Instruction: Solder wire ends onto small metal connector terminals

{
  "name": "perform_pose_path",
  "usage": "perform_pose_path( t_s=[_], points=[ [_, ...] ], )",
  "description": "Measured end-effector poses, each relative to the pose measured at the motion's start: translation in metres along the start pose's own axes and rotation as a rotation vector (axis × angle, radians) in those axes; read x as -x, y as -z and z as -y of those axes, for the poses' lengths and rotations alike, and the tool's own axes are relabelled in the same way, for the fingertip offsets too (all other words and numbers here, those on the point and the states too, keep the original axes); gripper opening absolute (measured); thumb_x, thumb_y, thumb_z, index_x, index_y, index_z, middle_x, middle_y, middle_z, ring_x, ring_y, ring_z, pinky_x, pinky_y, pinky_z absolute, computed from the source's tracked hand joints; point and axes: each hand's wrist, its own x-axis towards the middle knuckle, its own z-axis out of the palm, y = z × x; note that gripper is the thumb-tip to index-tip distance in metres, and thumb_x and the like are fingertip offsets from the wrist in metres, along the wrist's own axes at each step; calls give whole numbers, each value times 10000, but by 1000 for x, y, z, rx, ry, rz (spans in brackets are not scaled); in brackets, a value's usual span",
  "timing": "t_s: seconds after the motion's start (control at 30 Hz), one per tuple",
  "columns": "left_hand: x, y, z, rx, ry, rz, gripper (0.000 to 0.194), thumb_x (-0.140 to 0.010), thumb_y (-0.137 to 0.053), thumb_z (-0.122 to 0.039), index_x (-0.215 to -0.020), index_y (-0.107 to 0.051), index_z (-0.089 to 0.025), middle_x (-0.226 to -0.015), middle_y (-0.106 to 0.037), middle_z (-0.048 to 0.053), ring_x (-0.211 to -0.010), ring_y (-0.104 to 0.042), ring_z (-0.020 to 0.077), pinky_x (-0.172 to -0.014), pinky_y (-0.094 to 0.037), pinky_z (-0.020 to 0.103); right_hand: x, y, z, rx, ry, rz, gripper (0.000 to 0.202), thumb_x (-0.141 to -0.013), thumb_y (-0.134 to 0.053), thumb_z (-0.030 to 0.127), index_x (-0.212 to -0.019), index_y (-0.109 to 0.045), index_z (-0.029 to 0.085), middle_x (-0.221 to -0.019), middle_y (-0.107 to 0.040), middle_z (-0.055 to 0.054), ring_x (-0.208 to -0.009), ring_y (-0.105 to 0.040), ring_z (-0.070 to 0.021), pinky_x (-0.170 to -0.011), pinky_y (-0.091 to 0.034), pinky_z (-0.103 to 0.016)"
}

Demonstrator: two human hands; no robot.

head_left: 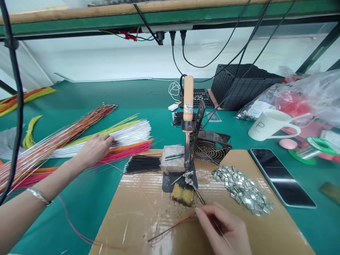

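Observation:
My left hand [97, 150] lies over the bundle of white wires [135, 132], its fingers bent together; what they pinch is hidden. Beside it run red wires [132, 152] and yellow wires [117, 129]. At the lower right, my right hand [225, 228] pinches thin red and black wires [174, 225], with a small green piece at the fingertips. A wooden-handled soldering iron [188, 95] stands tip down in its holder, above grey solder lumps [188, 177]. A thin metal rod [199, 194] slants from the lumps toward my right hand.
A yellow sponge [182, 194] sits before the holder. Small silvery-green boards [244, 189] are heaped on the cardboard [132, 212]. Black wires [143, 164] lie left of a pale block [172, 163]. Rightward are a phone [281, 177], a mug [268, 125] and a solder spool [309, 152].

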Motion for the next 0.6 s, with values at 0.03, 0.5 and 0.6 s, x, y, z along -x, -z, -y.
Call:
perform_pose_path(
  t_s=[0.03,0.5,0.6],
  points=[
    [-1,-2,2,2,4,0,293,-1031,-652,-411,-1048,-697,-121,-1047,-704,63,-992,-703,219,-972,-576,451,0,0,0,2,0,5,375,-942,-710,482,-681,-763,217,-625,-612,-19,-520,-563,-151,-478,-428,-247],
    [0,-1,1,65,84,-85,303,-1010,-681,-426,-940,-697,-132,-1027,-723,61,-1067,-694,252,-1040,-528,498,5,-3,-5,-20,-39,1,381,-960,-678,482,-690,-747,222,-639,-582,4,-535,-526,-134,-512,-386,-245],
    [1,10,0,57,101,-135,326,-1014,-662,-447,-960,-698,-127,-1077,-707,61,-1090,-681,267,-1017,-539,480,4,-3,-5,-27,-36,-3,375,-955,-680,481,-690,-750,225,-627,-576,7,-521,-508,-131,-507,-380,-247]
  ],
)
